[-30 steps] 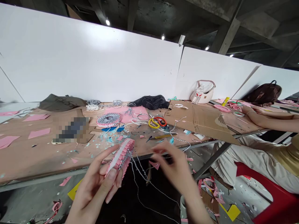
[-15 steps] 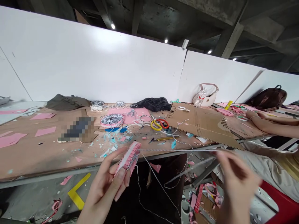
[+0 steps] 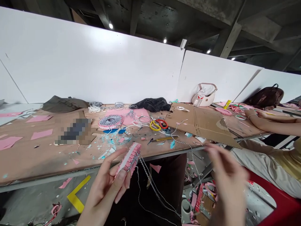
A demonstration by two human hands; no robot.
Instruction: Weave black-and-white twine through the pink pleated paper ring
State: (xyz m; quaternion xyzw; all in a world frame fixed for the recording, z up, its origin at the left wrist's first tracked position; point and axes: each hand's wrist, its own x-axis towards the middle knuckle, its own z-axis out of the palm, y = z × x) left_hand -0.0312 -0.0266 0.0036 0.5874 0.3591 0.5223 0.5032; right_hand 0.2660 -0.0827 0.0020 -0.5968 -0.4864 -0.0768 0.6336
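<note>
My left hand (image 3: 105,185) is closed around a small pink notched cardboard disc (image 3: 130,159), tilted edge-on, with a pale band round its rim. Black-and-white string (image 3: 150,175) is wound on the disc and hangs from it in slack strands over my dark-clothed lap. To the right, apart from the disc, my right hand (image 3: 229,179) is raised and blurred by motion. Whether its fingers hold any string cannot be made out. Behind them on the table lie a larger disc woven with the same string (image 3: 110,121) and scissors with yellow and red handles (image 3: 159,124).
A cutter knife (image 3: 166,138), a cardboard sheet (image 3: 207,124), a phone-like pixelated object (image 3: 75,131) and pink paper pieces (image 3: 41,134) lie on the table (image 3: 58,158). Another person's arm (image 3: 270,124) rests at the right. A red stool (image 3: 261,185) and paper scraps (image 3: 207,194) are below.
The string stretched taut between the disc and my right hand has gone slack and hangs down. My right hand has moved left and slightly up. My left hand keeps its hold.
</note>
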